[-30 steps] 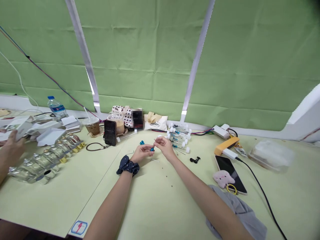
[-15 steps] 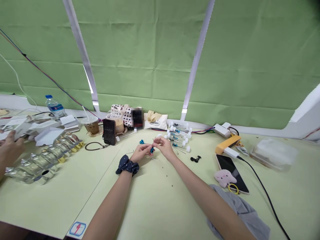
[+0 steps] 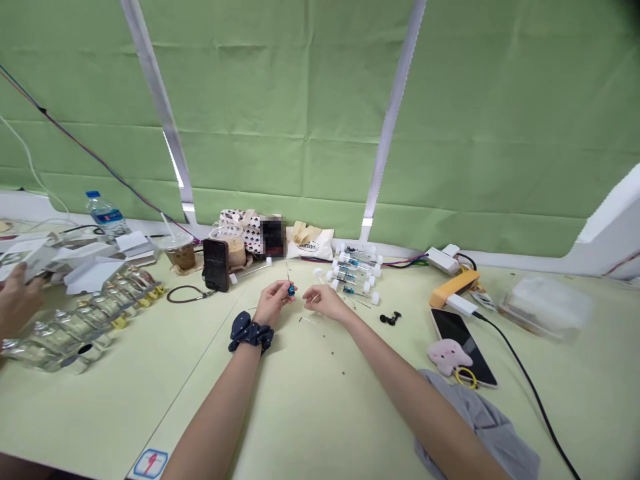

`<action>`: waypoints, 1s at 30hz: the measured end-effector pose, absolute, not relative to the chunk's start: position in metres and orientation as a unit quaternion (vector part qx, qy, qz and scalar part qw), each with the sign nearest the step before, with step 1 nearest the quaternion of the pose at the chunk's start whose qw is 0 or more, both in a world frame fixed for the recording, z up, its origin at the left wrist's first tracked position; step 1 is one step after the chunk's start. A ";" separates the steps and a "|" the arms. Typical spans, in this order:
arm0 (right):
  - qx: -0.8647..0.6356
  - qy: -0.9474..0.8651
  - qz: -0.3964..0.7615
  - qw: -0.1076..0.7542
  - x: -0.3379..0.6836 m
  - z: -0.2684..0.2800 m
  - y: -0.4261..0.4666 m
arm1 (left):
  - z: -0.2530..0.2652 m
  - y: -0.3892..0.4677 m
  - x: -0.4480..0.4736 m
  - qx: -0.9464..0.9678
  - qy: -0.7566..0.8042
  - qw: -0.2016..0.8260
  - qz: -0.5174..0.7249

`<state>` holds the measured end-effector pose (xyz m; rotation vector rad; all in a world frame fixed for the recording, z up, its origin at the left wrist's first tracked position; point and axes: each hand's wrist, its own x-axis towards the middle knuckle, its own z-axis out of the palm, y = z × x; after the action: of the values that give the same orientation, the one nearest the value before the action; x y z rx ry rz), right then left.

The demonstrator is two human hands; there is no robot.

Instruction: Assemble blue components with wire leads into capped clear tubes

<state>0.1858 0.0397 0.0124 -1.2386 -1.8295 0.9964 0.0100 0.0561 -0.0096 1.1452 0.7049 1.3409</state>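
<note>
At the left, the left hand (image 3: 273, 300) holds the blue piece (image 3: 291, 291) in a narrow pinch at the fingertips, lifted over the table (image 3: 295, 413), with a thin rod (image 3: 288, 271) standing up from it. The piece is probably light and stiff, its glossy look hinting at a slippery face; the body seems the sound place to grip, between thumb and forefinger, since the rod, being so slender, might bend or swing it round if taken by the end. The left forearm reaches forward and inward, with a dark scrunchie (image 3: 250, 333) at the wrist and the fingers turned toward the middle. Between the hands a thin pin (image 3: 309, 321) lies on the table, nearer the person. The right hand (image 3: 325, 301), just beside the piece but apart from it, comes in from the right with its wrist bent and its fingers gathered close; whether they pinch something small cannot be told. Beyond its knuckles lie the clear tubes (image 3: 354, 275) with white caps, and farther right some black parts (image 3: 391, 319).
</note>
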 end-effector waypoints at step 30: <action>-0.544 -0.784 0.266 0.138 0.181 0.012 0.030 | -0.012 0.059 0.009 0.437 0.287 0.598 0.608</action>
<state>0.1806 0.0298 0.0117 -1.5737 -2.2665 0.7679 0.0085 0.0594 -0.0125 1.0134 0.6655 1.4098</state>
